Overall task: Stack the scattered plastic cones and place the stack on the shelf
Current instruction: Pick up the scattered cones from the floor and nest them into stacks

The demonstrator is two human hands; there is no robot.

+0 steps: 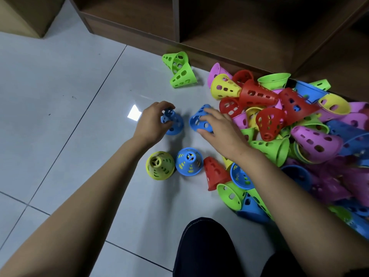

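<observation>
1. Your left hand (151, 120) grips an upright blue cone (177, 126) at its narrow top. The fingers (166, 105) are curled round the tip. The cone stands wide end down on the floor (69, 86).
2. Your right hand (221, 128) holds a tilted blue cone (196, 119), fingers spread over it and curled round the body. It lies just beside the upright one but apart from it, with a strip of floor between them.
3. My read on the step: you are bringing these two blues together, and they are not nested yet.
4. Nearer you stands a yellow cone (159, 165), upright. A second upright blue cone (189, 161) is touching it and shows yellow through its holes, possibly with a cone nested inside, though I cannot tell for sure. A red cone (215, 172) leans just to the right.
5. The heap of cones (289, 126) lies along the foot of the shelf (229, 37). It holds red, yellow, green, purple and blue cones, most tipped over and tangled.
6. Two green cones (179, 70) lie together near the shelf base, well apart from the heap.
7. Progress looks very early. No tall stack shows anywhere.
8. The shelf compartments in view are dark, and no cones show in them. Nearly all the stacking is left, and the placing is not begun.
</observation>
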